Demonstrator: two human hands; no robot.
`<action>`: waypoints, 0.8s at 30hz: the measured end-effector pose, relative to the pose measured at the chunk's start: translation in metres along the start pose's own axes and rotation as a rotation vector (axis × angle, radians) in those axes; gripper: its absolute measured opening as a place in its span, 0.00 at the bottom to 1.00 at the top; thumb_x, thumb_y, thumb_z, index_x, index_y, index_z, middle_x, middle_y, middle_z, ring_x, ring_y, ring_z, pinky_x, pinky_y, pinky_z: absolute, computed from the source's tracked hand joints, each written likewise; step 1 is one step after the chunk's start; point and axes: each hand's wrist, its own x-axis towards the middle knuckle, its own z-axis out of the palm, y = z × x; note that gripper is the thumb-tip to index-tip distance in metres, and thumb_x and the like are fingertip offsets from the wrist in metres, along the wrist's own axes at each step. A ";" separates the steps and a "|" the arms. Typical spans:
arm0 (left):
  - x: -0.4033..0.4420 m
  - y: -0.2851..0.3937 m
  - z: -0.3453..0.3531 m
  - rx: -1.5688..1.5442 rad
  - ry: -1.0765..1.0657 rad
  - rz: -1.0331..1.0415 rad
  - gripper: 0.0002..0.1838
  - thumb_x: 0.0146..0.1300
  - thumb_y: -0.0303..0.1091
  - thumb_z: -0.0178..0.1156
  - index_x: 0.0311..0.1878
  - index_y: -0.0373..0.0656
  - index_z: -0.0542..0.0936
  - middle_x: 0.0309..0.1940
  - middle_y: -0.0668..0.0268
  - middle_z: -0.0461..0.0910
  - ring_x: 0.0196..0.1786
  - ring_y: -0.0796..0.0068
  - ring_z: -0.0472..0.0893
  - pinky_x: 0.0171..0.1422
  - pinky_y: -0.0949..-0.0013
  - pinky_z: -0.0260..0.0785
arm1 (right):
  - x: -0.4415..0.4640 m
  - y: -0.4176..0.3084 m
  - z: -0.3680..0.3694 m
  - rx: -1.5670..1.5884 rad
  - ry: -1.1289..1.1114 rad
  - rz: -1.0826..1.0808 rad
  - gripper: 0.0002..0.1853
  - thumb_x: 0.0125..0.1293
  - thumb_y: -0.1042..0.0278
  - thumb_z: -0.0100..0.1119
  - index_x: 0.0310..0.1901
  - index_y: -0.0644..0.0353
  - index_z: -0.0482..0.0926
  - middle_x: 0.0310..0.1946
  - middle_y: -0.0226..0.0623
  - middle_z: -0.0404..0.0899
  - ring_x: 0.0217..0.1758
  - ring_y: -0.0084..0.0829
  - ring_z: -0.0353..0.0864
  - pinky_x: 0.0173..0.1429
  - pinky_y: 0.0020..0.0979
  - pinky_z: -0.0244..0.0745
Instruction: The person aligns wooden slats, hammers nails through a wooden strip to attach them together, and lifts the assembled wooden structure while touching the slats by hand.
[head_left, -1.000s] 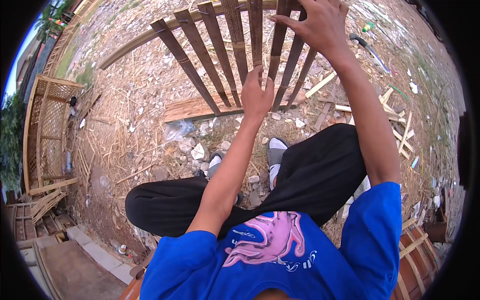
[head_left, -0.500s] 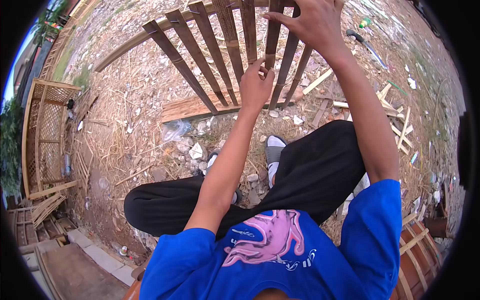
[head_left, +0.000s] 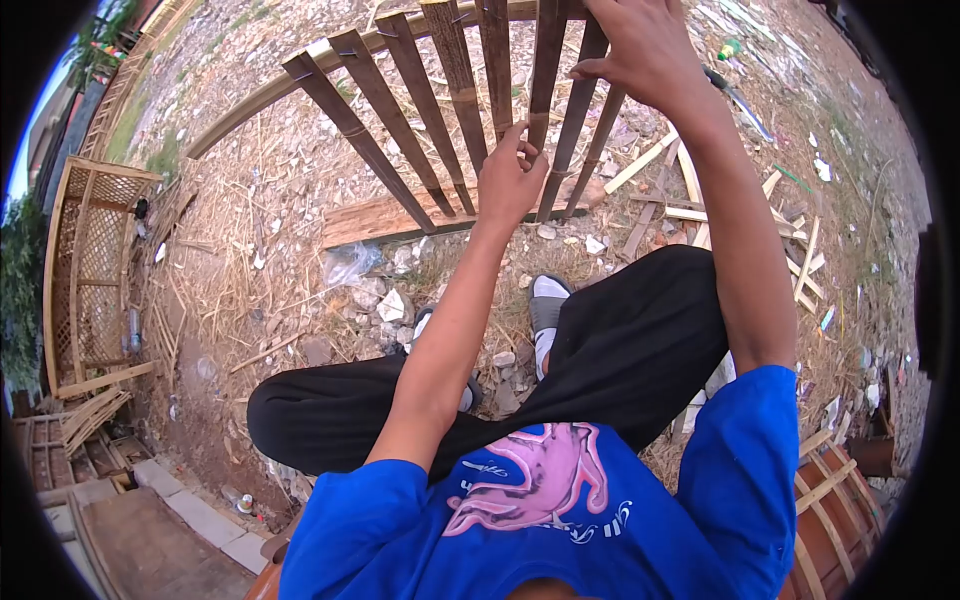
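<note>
Several dark slats fan out from a curved light rail, their lower ends by a rough wooden plank on the ground. My left hand has curled fingers around the lower middle part of one slat. Higher up on the right, my right hand is at the top of the slats, its thumb against one of them. The upper edge of the view cuts off some of its fingers. Thin light ties show near the slats' upper ends.
Clear plastic and white stones lie before my feet. Light wood strips and a dark-handled tool are at right. A lattice-panelled wooden frame stands left. Straw and rubble cover the ground.
My right hand has shifted slightly, its thumb moving down and right along the slats. The slats sit a little further left than a second ago. My left hand remains at the middle slats.
</note>
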 end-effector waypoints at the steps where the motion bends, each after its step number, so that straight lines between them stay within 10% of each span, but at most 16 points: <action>1: -0.002 0.001 -0.002 -0.020 -0.013 -0.002 0.30 0.61 0.32 0.65 0.68 0.39 0.72 0.38 0.64 0.84 0.34 0.74 0.83 0.40 0.66 0.76 | 0.000 -0.002 -0.008 0.014 -0.053 0.009 0.39 0.46 0.61 0.81 0.61 0.55 0.73 0.59 0.44 0.73 0.69 0.51 0.65 0.71 0.54 0.61; 16: 0.009 0.092 -0.262 0.461 0.421 0.634 0.13 0.66 0.33 0.67 0.53 0.46 0.83 0.43 0.65 0.85 0.47 0.74 0.83 0.50 0.68 0.77 | -0.002 0.010 0.009 0.077 0.004 0.014 0.34 0.50 0.57 0.77 0.59 0.56 0.76 0.59 0.41 0.74 0.66 0.48 0.66 0.70 0.49 0.62; 18: 0.009 0.087 -0.288 0.761 0.365 0.635 0.25 0.62 0.41 0.70 0.62 0.50 0.79 0.55 0.62 0.81 0.59 0.64 0.78 0.63 0.58 0.70 | 0.002 0.029 0.031 0.017 0.084 -0.094 0.32 0.55 0.46 0.74 0.59 0.54 0.78 0.60 0.37 0.75 0.65 0.44 0.68 0.68 0.48 0.62; 20: 0.007 0.077 -0.302 1.062 0.355 0.653 0.33 0.59 0.46 0.72 0.67 0.53 0.74 0.62 0.60 0.76 0.66 0.59 0.74 0.70 0.54 0.64 | -0.001 0.029 0.027 0.084 0.057 -0.084 0.35 0.53 0.58 0.77 0.64 0.50 0.74 0.60 0.38 0.75 0.64 0.46 0.71 0.69 0.46 0.66; 24: -0.004 0.035 -0.309 0.945 0.284 0.380 0.44 0.55 0.57 0.73 0.72 0.50 0.68 0.64 0.58 0.74 0.70 0.56 0.70 0.75 0.49 0.54 | 0.002 0.021 0.009 0.322 0.090 -0.029 0.35 0.50 0.56 0.79 0.61 0.48 0.77 0.60 0.36 0.76 0.65 0.43 0.71 0.67 0.44 0.68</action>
